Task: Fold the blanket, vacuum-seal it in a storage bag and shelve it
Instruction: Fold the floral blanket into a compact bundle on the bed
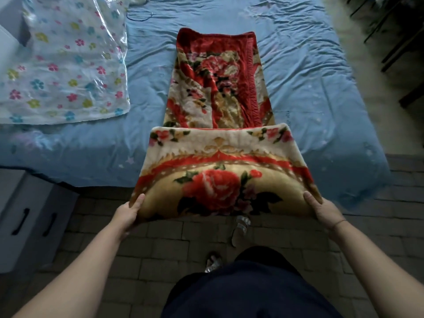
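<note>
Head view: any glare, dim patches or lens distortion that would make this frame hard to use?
Head view: glare streaks the storage bag, hiding some of its print. Also in the head view, the near edge of the bed bows with wide-angle distortion and the floor is dim. The blanket and the left hand and right hand gripping it are legible.

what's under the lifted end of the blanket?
The left hand and right hand hold the blanket's near corners, fingers hidden beneath. Tiled floor and a sandal show below. The bed edge behind it is covered.
</note>
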{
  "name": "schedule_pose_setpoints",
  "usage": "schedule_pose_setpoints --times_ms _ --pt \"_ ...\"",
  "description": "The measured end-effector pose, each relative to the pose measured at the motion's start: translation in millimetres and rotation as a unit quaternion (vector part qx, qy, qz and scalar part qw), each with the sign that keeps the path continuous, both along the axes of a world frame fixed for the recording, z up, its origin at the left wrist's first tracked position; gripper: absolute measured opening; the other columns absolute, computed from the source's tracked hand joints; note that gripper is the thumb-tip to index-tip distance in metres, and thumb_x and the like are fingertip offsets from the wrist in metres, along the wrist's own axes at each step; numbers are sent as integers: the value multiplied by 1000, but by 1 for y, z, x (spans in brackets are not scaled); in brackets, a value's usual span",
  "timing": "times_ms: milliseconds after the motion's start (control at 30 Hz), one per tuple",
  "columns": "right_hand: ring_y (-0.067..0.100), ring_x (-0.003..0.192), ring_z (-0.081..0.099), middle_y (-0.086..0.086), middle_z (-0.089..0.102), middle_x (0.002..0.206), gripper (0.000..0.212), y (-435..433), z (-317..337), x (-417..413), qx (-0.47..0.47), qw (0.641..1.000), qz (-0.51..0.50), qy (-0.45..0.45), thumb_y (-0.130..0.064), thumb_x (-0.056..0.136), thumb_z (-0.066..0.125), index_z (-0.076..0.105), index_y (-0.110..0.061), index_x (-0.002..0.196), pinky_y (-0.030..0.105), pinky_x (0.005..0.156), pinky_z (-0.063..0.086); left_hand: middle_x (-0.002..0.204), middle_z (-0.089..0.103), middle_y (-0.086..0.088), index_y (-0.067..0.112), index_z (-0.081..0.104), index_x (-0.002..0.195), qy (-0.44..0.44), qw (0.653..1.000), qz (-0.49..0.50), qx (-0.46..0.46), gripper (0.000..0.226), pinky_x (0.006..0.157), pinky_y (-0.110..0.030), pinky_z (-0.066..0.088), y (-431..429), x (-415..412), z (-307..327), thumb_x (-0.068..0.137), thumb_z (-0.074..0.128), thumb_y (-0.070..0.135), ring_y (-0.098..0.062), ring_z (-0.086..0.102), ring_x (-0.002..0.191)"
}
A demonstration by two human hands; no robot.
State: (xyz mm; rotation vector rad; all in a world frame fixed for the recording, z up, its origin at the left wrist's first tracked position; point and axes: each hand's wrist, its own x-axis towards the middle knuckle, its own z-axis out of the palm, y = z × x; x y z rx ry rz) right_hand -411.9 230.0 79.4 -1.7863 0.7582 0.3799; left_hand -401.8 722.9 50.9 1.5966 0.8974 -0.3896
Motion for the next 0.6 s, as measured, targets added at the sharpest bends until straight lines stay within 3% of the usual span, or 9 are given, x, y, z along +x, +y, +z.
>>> schedule_pose_setpoints --times_ms 167,233,300,400,467,533,600 --pt "22 88 52 13 58 110 40 8 22 22 -10 1000 -14 -1 -32 99 49 57 -1 123 15 60 44 122 62 -19 1 58 123 -19 999 27 -1 48 91 -39 47 8 32 14 91 62 37 -29 59 101" --pt "17 77 55 9 61 94 41 5 28 39 20 999 -40 -1 -32 98 53 59 3 119 9 49 48 123 61 -21 -1 57 123 -24 999 44 -8 48 86 -39 48 11 51 24 90 64 34 -29 59 99" --pt "18 75 56 8 61 87 47 3 40 62 64 995 -75 -10 -38 95 56 60 4 115 15 45 51 118 62 -20 -1 55 125 -38 997 60 -19 49 75 -38 50 14 77 38 90 65 33 -28 59 95" --pt "17 77 58 3 63 87 69 4 66 107 117 986 -108 -43 -67 63 73 64 -9 99 24 49 55 99 64 -10 8 61 118 -63 993 75 -63 37 54 -30 55 19 133 66 91 63 34 -21 60 79" --pt "12 76 59 -3 67 85 66 5 82 144 144 982 -100 -71 -69 52 74 63 -17 92 23 49 54 104 65 -11 11 61 120 -79 989 87 -94 41 51 -29 57 26 178 79 90 63 38 -20 61 81" --pt "6 75 60 -9 69 84 56 8 97 187 187 973 -94 -93 -70 63 68 63 -23 93 25 58 53 113 64 -10 13 60 122 -94 985 101 -106 46 54 -34 59 29 228 90 88 63 43 -21 63 88" --pt "7 80 57 -8 64 90 33 5 107 238 219 965 -107 -100 -54 93 47 61 -25 95 27 69 45 98 65 -3 18 60 106 -115 981 107 -118 27 52 -33 58 20 276 111 92 57 42 -19 62 86"
